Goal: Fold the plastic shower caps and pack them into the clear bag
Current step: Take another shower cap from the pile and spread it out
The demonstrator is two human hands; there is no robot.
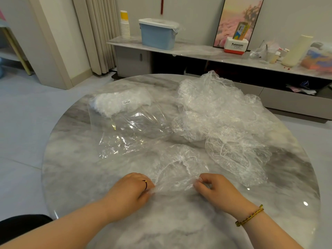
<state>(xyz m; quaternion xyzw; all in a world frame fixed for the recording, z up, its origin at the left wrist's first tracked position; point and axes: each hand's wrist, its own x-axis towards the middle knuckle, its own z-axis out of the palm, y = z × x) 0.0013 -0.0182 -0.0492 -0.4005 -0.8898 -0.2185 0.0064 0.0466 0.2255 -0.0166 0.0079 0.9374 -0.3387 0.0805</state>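
A clear plastic shower cap [177, 168] lies spread on the round marble table [80, 177] in front of me. My left hand [131, 190] pinches its near left edge and my right hand [213, 188] pinches its near right edge. A heap of several loose crumpled shower caps [221, 119] covers the right half of the table. The clear bag [125, 126] lies flat at the middle left, its far end filled with white folded caps [118, 103] under a barcode label.
Behind the table runs a low marble sideboard [197, 51] with a blue lidded bin [158, 34], stacked paper cups [125, 25], a Panasonic box [236, 45] and a framed picture [239, 18]. Curtains hang at the far left.
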